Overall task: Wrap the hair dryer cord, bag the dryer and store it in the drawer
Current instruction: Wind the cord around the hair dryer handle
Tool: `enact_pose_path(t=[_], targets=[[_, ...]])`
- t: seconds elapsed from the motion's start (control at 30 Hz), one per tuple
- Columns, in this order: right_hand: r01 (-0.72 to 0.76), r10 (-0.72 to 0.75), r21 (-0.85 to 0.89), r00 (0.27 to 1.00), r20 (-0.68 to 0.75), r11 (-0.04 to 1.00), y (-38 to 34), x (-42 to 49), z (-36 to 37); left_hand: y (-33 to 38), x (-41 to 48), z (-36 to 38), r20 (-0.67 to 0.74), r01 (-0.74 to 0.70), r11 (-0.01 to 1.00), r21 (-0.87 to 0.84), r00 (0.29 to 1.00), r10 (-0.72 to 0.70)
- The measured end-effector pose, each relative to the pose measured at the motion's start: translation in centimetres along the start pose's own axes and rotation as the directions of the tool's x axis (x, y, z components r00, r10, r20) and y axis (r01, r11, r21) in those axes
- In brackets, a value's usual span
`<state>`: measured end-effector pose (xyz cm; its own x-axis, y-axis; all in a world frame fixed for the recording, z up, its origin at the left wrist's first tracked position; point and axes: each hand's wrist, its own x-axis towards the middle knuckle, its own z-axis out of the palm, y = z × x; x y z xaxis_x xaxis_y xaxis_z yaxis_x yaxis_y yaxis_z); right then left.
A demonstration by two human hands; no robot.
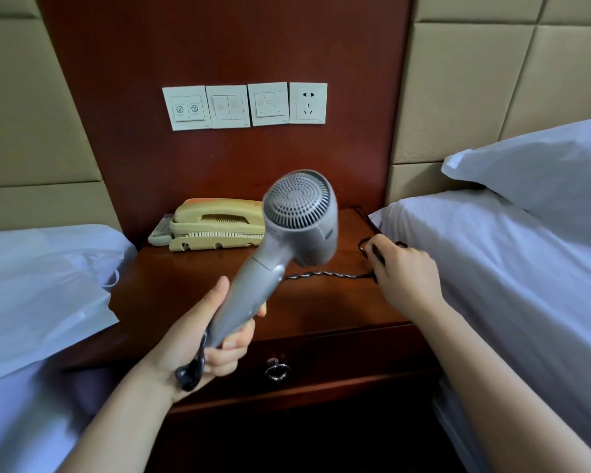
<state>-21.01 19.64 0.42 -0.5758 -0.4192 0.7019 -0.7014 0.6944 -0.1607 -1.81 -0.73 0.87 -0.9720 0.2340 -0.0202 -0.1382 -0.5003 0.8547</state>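
Evidently early: left hand clamps the grey plastic hair dryer aloft over the nightstand — right hand pinches its black twisted cord, unwrapped. Bagging and the closed wooden drawer remain.

This is a hotel-style twin bedroom. A dark wooden nightstand with a ring-pull drawer stands between two beds made up in white sheets, with a white pillow on the right one. A cream corded telephone and a remote control sit on the nightstand, below a row of wall switches and a socket on a wood panel flanked by padded beige headboards.
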Motion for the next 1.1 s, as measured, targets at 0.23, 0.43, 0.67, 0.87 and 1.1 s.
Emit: enact_pose_path(t=[0.23, 0.43, 0.67, 0.87, 1.1], targets=[[0.229, -0.232, 0.036, 0.968, 0.100, 0.973, -2.2, -1.1, -2.1, -0.9, -0.7, -1.1, -0.452, -0.157, 0.958, 0.242, 0.855, 0.254], [0.411, -0.427, 0.142, 0.898, 0.107, 0.900, -4.5, -2.0, -3.7, -0.3, -0.6, -0.7, -0.561, -0.232, 0.915, 0.331, 0.731, 0.389], [0.565, -0.576, 0.125, 0.813, 0.086, 0.815, -7.1, -2.7, -5.1, -0.8, 0.2, -0.6, -0.619, -0.130, 0.823, 0.553, 0.598, 0.510], [0.539, -0.554, 0.188, 0.832, 0.034, 0.821, -8.2, -3.2, -6.0, -1.2, 1.0, -0.6, -0.523, 0.036, 0.641, 0.767, 0.613, 0.591], [0.340, -0.436, 0.438, 0.889, 0.138, 0.832, -7.7, -2.4, -6.1, -1.4, 2.1, 0.9, -0.481, 0.214, 0.453, 0.866, 0.607, 0.633]])
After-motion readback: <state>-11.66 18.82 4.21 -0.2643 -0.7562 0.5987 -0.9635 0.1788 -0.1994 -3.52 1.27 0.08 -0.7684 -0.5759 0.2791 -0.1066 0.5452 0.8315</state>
